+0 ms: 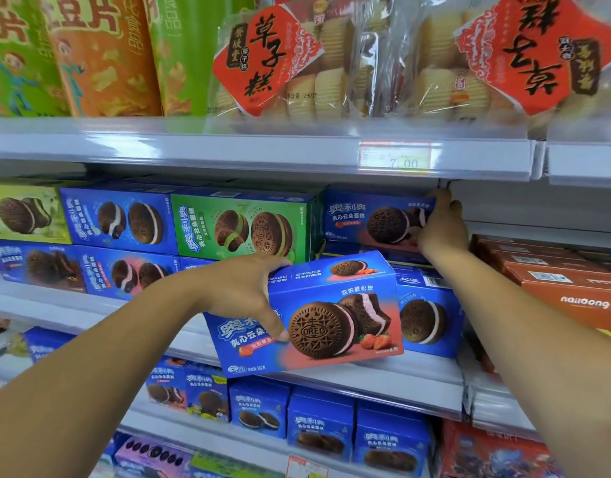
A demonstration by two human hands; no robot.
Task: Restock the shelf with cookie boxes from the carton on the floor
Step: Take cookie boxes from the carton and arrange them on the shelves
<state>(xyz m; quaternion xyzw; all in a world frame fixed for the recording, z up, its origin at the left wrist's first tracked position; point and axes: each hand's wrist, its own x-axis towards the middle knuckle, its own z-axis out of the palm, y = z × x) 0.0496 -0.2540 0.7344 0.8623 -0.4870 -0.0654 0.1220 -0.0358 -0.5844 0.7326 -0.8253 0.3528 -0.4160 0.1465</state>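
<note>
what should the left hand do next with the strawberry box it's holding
Probably level it and slide it back onto the shelf: the strawberry box in the left hand is tilted in front of it, while the right hand holds the upper box.

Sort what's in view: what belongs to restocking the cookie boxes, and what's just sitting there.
Job: tilted strawberry box, gripped by left hand; right hand touching the stacked strawberry box; shelf edge.
Not the job: green box; cake bags above; orange boxes, right; price tag.
</note>
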